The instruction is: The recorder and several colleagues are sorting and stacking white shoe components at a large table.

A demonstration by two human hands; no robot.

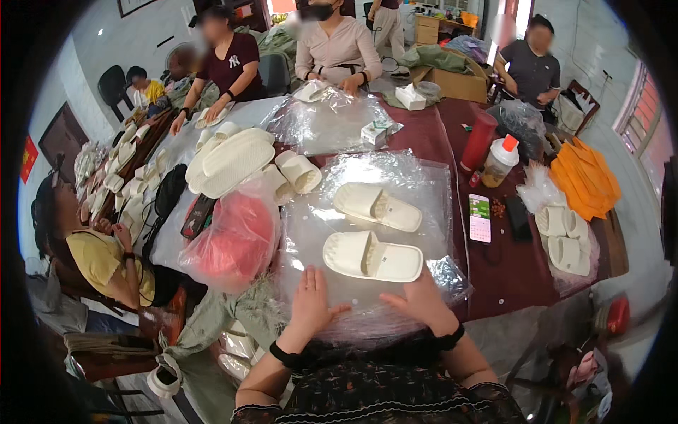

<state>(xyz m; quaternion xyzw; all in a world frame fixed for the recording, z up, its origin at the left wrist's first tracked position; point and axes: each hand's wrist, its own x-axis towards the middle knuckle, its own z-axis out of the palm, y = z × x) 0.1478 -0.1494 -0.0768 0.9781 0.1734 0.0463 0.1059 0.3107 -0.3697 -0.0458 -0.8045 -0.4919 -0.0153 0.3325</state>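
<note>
Two cream slippers lie side by side on a stack of clear plastic bags [304, 219] in front of me, toes pointing left and heels right. The nearer slipper [402, 261] has its heel close to my right hand [421, 300], whose fingers are spread at the stack's near edge; its fingertips are partly hidden by the heel. The farther slipper [402, 215] lies just beyond. My left hand [311, 300] rests flat on the bags, fingers stretched out and thumb apart, holding nothing.
Left of the bags sits a clear bag with a pink-red bundle [240, 233], with piled cream slippers [233, 159] behind it. On the right are a phone [479, 219], a bottle [500, 162], a red cylinder [480, 141], bagged slippers [567, 247] and orange bags [583, 177]. Several people sit or stand around.
</note>
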